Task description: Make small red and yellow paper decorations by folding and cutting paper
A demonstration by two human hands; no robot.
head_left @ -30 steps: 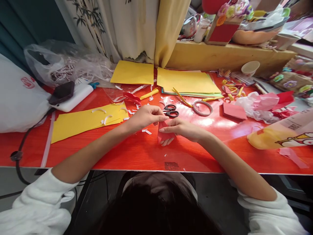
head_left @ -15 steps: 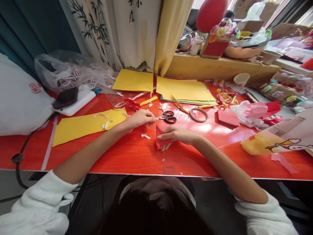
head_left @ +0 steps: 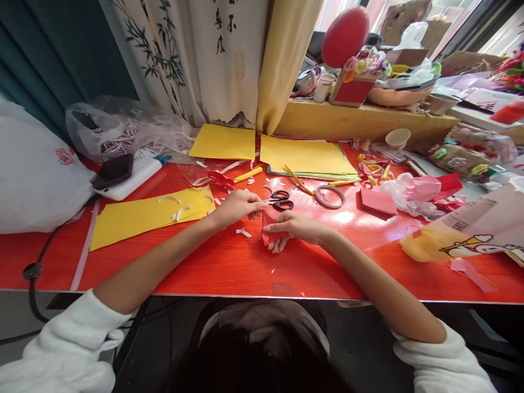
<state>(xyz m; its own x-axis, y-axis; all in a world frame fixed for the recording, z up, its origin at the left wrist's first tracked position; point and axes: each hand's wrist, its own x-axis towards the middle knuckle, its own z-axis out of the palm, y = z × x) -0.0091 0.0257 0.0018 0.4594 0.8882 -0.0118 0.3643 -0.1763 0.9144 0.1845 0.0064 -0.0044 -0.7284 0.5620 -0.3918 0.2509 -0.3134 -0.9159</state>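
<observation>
My right hand (head_left: pixel 292 229) grips a folded piece of red paper (head_left: pixel 269 232) low over the red table, its fingers partly behind the paper. Just up and to the left, my left hand (head_left: pixel 243 206) is closed in a pinch near the paper's upper tip. Whatever is between those fingertips is too small or hidden to make out. Black-handled scissors (head_left: pixel 281 200) lie right beside the left fingertips, blades pointing toward them. White paper scraps (head_left: pixel 243 232) are scattered below and around the left hand.
Yellow sheets (head_left: pixel 135 221) lie left, with more yellow paper (head_left: pixel 307 155) at the back. A tape roll (head_left: pixel 329 196) and red paper squares (head_left: pixel 377 202) are to the right. A drink cup (head_left: pixel 426 243) lies at right. A phone (head_left: pixel 113 170) rests on a white box.
The view has tilted up slightly, so everything sits a little lower. My left hand has come slightly closer to the red paper, which stays in my right hand.
</observation>
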